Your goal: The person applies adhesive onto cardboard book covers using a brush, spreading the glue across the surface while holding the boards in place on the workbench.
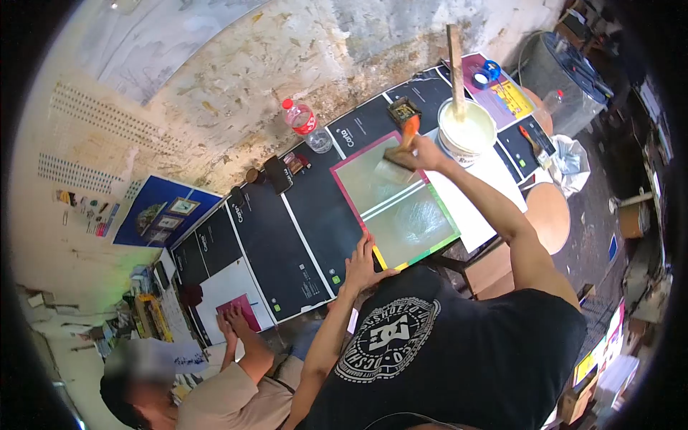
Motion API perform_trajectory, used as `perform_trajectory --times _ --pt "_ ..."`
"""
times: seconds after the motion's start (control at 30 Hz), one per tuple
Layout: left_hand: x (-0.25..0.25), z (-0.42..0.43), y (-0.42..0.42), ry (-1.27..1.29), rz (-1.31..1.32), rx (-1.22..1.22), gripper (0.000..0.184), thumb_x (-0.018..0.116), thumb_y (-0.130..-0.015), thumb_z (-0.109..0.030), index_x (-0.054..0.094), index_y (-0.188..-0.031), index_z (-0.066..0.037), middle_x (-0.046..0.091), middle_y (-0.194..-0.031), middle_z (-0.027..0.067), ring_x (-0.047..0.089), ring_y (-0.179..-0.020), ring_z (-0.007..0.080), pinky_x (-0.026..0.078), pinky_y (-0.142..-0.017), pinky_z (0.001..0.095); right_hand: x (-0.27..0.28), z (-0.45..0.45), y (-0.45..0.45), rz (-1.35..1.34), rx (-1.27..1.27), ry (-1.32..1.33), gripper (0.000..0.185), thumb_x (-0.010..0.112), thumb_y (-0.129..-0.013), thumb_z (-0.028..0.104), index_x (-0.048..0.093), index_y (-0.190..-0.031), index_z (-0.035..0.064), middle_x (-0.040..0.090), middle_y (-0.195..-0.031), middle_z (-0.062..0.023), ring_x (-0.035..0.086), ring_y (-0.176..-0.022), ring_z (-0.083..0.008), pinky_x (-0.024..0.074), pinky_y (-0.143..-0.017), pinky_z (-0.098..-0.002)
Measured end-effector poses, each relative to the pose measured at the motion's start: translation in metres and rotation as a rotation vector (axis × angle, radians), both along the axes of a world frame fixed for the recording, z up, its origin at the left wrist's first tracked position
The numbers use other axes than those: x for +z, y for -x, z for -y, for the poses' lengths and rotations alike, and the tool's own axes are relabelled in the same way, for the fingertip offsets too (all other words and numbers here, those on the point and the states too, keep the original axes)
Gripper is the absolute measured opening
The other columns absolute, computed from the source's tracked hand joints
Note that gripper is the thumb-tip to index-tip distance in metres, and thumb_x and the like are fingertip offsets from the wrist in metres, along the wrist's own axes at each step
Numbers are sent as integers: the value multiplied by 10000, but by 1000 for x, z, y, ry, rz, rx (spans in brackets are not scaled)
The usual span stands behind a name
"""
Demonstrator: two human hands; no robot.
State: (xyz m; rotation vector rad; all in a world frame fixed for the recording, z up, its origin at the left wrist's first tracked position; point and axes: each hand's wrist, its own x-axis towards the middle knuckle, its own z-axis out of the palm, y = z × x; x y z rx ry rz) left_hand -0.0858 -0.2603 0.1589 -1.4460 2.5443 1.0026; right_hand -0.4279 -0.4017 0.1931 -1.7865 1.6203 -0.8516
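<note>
A rectangular panel (383,226) with a pink, green and yellow taped border lies on the black-covered table (269,233). My right hand (421,154) is closed round a wide brush (399,155), its bristles on the panel's upper part. Wet, whitish streaks show on the panel's lower part, and a white double line crosses its middle. My left hand (363,266) rests at the panel's lower left corner with its fingers spread. Just beyond my right hand stands a white bucket (459,147) of pale liquid with a wooden stick (456,68) upright in it.
A plastic bottle (308,127) and a dark square container (403,111) stand along the wall side. Another brush (530,140) and blue tape (491,69) lie at the right. At the lower left, a co-worker's hands (235,321) rest on a dark red sheet (247,314).
</note>
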Motion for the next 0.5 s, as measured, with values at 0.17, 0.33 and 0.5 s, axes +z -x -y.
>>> perform_trajectory --times 0.17,0.33,0.5 --pt "-3 4 4 -33 12 -2 1226 758 -617 -732 280 -1489 -13 148 -1601 144 297 -1430 373 357 -995 695 3 -34 9 -129 -440 155 369 727 -807 380 726 -928 32 687 -827 -196 677 -764 -320 522 -683 -405" --pt "2 5 3 -10 -8 -20 1207 755 -642 -717 263 -1501 -26 135 -1606 129 291 -1421 397 348 -972 700 -5 -90 -31 113 -388 93 386 717 -829 403 728 -891 23 685 -744 -176 681 -691 -296 519 -655 -406" --pt "0 3 2 -7 -41 -19 1213 753 -646 -716 262 -1493 0 142 -1601 131 312 -1415 382 342 -981 692 7 -123 2 -143 -767 72 443 737 -813 393 703 -851 -47 699 -746 -183 694 -694 -287 536 -664 -390"
